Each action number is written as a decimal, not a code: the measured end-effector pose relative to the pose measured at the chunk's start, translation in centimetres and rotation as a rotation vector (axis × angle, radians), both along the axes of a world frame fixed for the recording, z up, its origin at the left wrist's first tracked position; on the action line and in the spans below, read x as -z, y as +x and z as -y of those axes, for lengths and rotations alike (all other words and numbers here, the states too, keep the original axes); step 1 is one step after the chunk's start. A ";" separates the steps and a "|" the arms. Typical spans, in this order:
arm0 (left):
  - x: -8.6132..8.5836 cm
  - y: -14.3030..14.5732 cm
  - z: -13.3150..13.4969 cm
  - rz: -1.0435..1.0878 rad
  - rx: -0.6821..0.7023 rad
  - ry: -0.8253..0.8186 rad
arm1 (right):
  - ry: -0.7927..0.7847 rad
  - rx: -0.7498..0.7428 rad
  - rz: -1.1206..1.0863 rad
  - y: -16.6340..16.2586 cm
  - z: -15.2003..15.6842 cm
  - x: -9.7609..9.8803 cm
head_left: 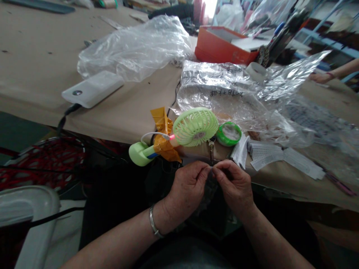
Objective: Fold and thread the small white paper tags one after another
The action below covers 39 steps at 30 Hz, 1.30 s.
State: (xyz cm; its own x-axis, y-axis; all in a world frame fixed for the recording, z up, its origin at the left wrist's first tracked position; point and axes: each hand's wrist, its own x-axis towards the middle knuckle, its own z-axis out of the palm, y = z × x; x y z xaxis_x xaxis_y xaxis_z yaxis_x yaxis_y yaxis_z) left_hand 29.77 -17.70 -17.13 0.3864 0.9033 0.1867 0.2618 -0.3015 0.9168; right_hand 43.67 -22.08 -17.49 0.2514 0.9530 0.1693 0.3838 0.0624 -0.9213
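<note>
Far left, beyond the near edge of the beige-covered bench (30, 71): a red open-weave lattice (42, 160). On the bench, a white, round-cornered plastic block (94, 89) with a black cable plugged into its near end; a crumpled clear plastic bag (137, 48) lies behind and partly to its right. Next, a pale-green plastic fan (196, 127) at the bench edge, a red light glowing near its neck, its handle wrapped in shiny amber tape (164, 121).

Left hand (187, 190), silver bangle (153, 223) at the wrist: thumb and forefinger closed in a pinch, fingers curled. Its tips meet those of the right hand (237, 188), pinched likewise — whatever sits between is too small to identify. That meeting point lies off the bench edge, just below a slim dark metal rod (211, 149); contact with the rod cannot be told.

Right of the rod: a round bright-green tub (230, 133) with whitish contents, then fanned white printed paper strips (266, 154). Far right, another person's hand (322, 77).
</note>
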 end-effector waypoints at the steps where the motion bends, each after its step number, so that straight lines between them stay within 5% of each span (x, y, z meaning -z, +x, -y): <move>1: -0.1 0.0 -0.1 0.005 0.001 -0.004 | 0.002 -0.002 -0.001 0.0 0.0 0.1; 17: -0.2 0.3 -0.7 -0.007 0.008 -0.021 | 0.045 0.021 -0.009 0.2 -0.6 0.4; 23: 0.2 -0.6 0.7 -0.007 0.046 -0.066 | 0.053 -0.022 0.055 -0.5 1.6 0.3; 28: 2.8 -1.1 1.3 -0.047 0.031 -0.209 | 0.191 -0.080 0.322 1.1 2.6 -2.8; 32: 4.4 -0.8 1.0 -0.120 0.023 -0.262 | 0.381 -0.005 0.737 4.6 -1.2 -5.7; 36: 4.7 -0.8 1.3 -0.157 0.094 -0.253 | 0.263 -0.004 1.067 6.9 -5.3 -6.3; 39: 4.8 -1.0 1.6 -0.169 0.110 -0.247 | 0.296 -0.017 1.005 7.5 -5.4 -5.9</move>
State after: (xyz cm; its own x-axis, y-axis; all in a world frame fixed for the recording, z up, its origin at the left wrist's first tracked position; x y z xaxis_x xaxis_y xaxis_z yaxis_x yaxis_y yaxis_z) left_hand 28.81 -19.33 -21.94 0.4907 0.8645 -0.1086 0.3952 -0.1098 0.9120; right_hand 51.13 -16.64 -11.54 -0.1472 0.8415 0.5198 0.9612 0.2457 -0.1256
